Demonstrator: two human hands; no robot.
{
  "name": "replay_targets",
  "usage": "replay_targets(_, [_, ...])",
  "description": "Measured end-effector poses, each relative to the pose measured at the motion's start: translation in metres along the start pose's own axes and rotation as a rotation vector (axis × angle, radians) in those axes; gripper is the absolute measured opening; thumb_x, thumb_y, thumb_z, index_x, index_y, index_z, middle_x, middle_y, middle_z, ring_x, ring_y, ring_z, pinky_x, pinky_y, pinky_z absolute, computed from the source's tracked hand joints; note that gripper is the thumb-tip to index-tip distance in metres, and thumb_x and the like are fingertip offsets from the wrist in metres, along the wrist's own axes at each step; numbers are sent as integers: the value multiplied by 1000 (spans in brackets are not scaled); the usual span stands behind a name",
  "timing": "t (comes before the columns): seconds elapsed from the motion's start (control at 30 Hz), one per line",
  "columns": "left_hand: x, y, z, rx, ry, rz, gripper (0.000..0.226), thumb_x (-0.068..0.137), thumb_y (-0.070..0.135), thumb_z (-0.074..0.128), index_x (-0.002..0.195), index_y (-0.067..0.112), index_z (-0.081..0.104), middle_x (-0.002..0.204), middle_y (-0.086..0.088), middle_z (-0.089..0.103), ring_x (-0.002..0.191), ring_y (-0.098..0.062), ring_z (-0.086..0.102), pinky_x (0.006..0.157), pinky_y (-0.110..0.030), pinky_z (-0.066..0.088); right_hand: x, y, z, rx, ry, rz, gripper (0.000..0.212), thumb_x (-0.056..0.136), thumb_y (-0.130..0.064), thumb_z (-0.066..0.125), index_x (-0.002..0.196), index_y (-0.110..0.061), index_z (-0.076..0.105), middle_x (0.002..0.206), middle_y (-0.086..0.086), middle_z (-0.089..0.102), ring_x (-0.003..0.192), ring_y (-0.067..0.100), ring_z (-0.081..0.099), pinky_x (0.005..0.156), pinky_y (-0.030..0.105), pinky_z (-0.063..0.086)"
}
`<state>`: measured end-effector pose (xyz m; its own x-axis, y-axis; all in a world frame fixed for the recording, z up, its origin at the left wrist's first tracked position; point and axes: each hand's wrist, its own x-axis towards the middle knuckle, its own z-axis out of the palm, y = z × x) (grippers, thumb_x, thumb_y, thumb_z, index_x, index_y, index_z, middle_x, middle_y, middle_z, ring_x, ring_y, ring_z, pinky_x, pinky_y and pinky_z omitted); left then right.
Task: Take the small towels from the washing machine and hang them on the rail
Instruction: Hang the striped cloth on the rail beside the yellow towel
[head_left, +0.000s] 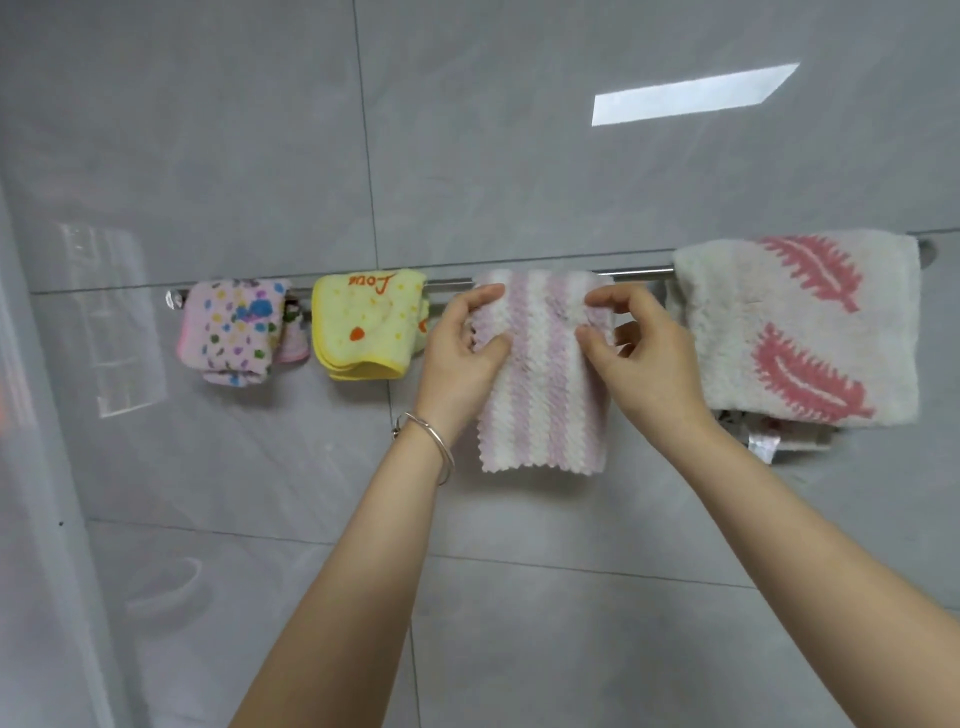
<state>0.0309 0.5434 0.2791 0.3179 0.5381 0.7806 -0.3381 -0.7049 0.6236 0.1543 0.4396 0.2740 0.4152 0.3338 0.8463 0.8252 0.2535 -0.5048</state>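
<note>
A pink-and-white striped towel (543, 395) hangs over the metal rail (641, 270) on the grey tiled wall. My left hand (462, 345) pinches the towel's left edge near the rail. On its right edge my right hand (636, 353) pinches it at about the same height. Left of them a yellow towel (363, 325) and a pink towel with coloured dots (231, 330) hang folded over the rail. At the rail's right end hangs a larger white towel with pink feathers (800, 332). The washing machine is out of view.
A bracelet sits on my left wrist (431, 441). A pale frosted panel (47, 467) runs down the left side of the view. A bright window reflection (691, 93) shows on the wall tiles above the rail.
</note>
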Motion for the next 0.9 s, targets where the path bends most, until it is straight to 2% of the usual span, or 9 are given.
replay_targets(0.03, [11, 0, -2, 20, -13, 18, 42, 79, -9, 54, 109, 20, 53, 117, -2, 58, 104, -19, 57, 97, -32, 45, 8, -2, 2, -8, 21, -20, 23, 83, -17, 62, 105, -23, 59, 92, -28, 55, 74, 3, 53, 74, 25, 46])
replay_targets(0.13, [38, -1, -7, 68, 5, 91, 46, 76, -7, 52, 104, 30, 54, 119, -10, 59, 96, -17, 56, 98, -41, 45, 31, -6, 8, -53, 62, -82, 23, 84, -15, 60, 105, -24, 58, 100, -17, 60, 80, 8, 54, 75, 24, 44])
replay_targets(0.23, [61, 0, -9, 150, 28, 228, 47, 74, -5, 51, 106, 29, 55, 115, 5, 52, 111, -23, 56, 100, -44, 46, 52, -10, 13, -138, 146, -178, 25, 84, -12, 59, 108, -20, 58, 111, -7, 61, 81, 7, 52, 75, 22, 41])
replay_targets(0.4, [96, 1, -1, 299, 45, 340, 50, 75, -10, 44, 121, 9, 53, 132, -7, 45, 126, -19, 45, 106, -29, 37, 81, -11, 20, -271, 238, -306, 35, 83, -10, 54, 116, -22, 55, 120, -5, 55, 90, 12, 56, 71, 29, 46])
replay_targets(0.5, [106, -6, 5, 396, 7, 286, 54, 77, -10, 40, 128, 8, 47, 141, -9, 38, 132, -20, 38, 100, 2, 20, 91, -2, 29, -365, 188, -294, 44, 84, -6, 50, 126, -19, 52, 130, -1, 49, 95, 24, 59, 72, 35, 49])
replay_targets(0.53, [107, -9, 7, 425, -5, 269, 55, 78, -10, 39, 130, 7, 45, 144, -10, 35, 133, -21, 37, 95, 5, 15, 93, 2, 32, -391, 159, -286, 47, 84, -5, 49, 129, -18, 50, 133, 1, 47, 97, 27, 59, 72, 35, 48])
replay_targets(0.67, [105, -14, 10, 458, -16, 254, 57, 81, -9, 37, 134, 10, 41, 148, -8, 27, 134, -20, 35, 95, -1, 16, 94, 8, 40, -431, 106, -295, 56, 84, -2, 46, 137, -19, 42, 145, 4, 37, 102, 30, 59, 71, 36, 49])
replay_targets(0.8, [105, -7, 4, 357, -8, 242, 65, 72, -10, 40, 132, 15, 45, 141, -7, 36, 131, -17, 37, 87, 13, 15, 90, 0, 37, -368, 102, -314, 61, 79, -1, 46, 137, -19, 42, 145, 2, 35, 103, 25, 58, 72, 36, 51])
replay_targets(0.9, [105, -3, -1, 315, -85, 204, 68, 63, -2, 44, 127, 20, 48, 132, -3, 45, 123, -13, 43, 82, 13, 20, 85, -3, 33, -343, 28, -222, 66, 69, -12, 44, 135, -18, 41, 140, 0, 35, 94, 22, 57, 76, 34, 49])
